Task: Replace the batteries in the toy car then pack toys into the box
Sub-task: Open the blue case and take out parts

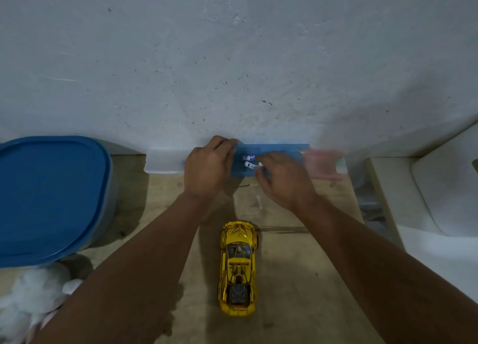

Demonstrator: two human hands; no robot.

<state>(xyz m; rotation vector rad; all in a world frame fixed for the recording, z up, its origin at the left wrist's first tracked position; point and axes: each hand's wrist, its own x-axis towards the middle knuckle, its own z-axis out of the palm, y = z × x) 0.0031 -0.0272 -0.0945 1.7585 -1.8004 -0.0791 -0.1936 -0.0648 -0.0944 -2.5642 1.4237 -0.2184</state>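
Gripping the flat blue plastic pack (274, 152) at frame centre with my left hand (207, 168), fingers curled over its upper left edge against the pale wall (232, 59). My right hand (282, 178) pinches one of two small white batteries (250, 161) lying on the pack. Shiny yellow toy car (238, 268) sits upright on the tan floor (297, 266), lower centre, apart from both hands. Blue-lidded grey plastic box (51, 196) at left, closed; white plush toy (31, 299) lower left.
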